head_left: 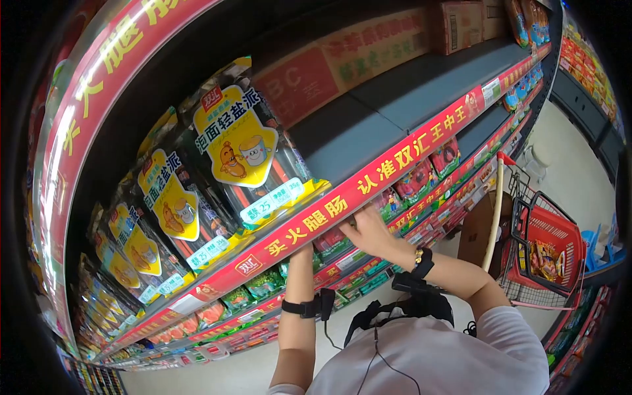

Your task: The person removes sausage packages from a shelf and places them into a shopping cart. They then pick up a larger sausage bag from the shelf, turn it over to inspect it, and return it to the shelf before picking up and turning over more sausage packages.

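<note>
Feed's mostly shelf [388, 122] lol, yellow-labelled packs [242, 148] from 8 to 10 o'clock, cart [499, 217] at 3. My right hand [370, 230], 4ish, is partly open; fingertips hidden, can't tell if gripping. Left hand [301, 253] at 6: mostly hidden, can't tell its state. Small packets [332, 242] between them, one tier down.

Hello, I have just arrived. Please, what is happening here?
A person at a store shelf has both hands low, at the products under the long red strip. The strip mostly hides the left hand and covers the fingertips of the right hand, so I cannot tell if either holds anything. Packs with yellow labels stand above, to the left. To the right is a cart with a red basket containing packets.
</note>
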A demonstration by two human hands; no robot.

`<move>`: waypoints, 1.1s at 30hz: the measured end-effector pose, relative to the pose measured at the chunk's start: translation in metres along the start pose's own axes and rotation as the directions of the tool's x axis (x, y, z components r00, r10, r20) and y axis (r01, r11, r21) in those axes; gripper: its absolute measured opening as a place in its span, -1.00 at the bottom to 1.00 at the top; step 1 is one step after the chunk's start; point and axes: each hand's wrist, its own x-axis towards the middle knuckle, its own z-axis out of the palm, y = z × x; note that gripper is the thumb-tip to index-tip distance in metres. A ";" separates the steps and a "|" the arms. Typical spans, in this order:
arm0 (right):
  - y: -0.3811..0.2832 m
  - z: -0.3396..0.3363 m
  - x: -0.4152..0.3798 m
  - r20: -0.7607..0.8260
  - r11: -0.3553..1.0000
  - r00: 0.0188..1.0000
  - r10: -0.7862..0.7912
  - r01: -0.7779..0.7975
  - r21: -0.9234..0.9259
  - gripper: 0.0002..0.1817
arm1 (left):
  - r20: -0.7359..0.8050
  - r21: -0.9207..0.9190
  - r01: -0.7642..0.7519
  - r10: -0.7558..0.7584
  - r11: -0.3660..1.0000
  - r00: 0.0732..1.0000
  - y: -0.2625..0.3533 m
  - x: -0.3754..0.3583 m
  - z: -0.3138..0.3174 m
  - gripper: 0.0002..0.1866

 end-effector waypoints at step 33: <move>0.005 -0.038 -0.058 0.164 0.822 0.986 -0.027 0.115 -0.558 -0.41 | 0.126 0.810 -0.298 0.346 0.505 0.930 0.049 -0.081 0.036 -0.52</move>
